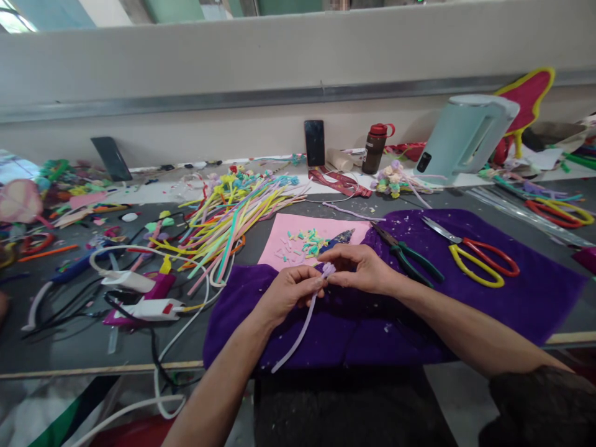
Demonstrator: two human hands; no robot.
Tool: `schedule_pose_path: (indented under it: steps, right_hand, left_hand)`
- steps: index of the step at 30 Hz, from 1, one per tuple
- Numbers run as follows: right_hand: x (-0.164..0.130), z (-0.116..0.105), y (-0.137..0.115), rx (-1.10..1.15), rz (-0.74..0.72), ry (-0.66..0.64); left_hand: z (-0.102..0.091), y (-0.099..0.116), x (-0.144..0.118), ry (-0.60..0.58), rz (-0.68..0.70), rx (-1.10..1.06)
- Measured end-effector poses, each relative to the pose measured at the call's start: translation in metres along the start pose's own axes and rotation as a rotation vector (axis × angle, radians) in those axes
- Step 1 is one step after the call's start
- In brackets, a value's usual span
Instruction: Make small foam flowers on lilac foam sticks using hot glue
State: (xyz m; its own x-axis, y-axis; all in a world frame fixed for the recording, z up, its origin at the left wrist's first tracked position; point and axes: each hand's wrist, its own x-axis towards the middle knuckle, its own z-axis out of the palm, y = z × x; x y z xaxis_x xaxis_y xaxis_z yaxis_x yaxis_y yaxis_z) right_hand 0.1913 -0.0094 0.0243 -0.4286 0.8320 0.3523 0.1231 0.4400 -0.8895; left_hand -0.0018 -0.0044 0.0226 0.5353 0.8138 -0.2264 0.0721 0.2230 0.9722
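Both hands meet over a purple cloth (512, 298) at the table's front. My left hand (288, 293) pinches a pale lilac pipe cleaner (298, 335) near its top, and the stem hangs down toward the table edge. My right hand (363, 268) grips the coiled upper end of the same pipe cleaner, fingertips touching those of the left. Just beyond the hands lies a pink sheet (288, 231) strewn with small coloured cuttings.
Green-handled pliers (410, 257) and red-and-yellow scissors (475, 261) lie on the cloth to the right. A heap of coloured pipe cleaners (228, 217) and a glue gun with cables (139, 298) sit left. A kettle (465, 136), bottle (374, 148) and phone (315, 143) stand behind.
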Motion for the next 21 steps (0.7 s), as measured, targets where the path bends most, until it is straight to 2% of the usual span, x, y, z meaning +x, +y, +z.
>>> schedule_pose_path:
  steps: [15, 21]
  right_hand:
    - [0.0013, -0.0005, -0.0009, -0.075, -0.076, 0.009]
    - [-0.0002, -0.0021, 0.0030, 0.022, 0.027, -0.052]
  left_hand:
    - [-0.0006, -0.0019, 0.0006, -0.033, 0.005, 0.012]
    - [-0.0011, -0.0001, -0.0002, -0.059, -0.012, -0.014]
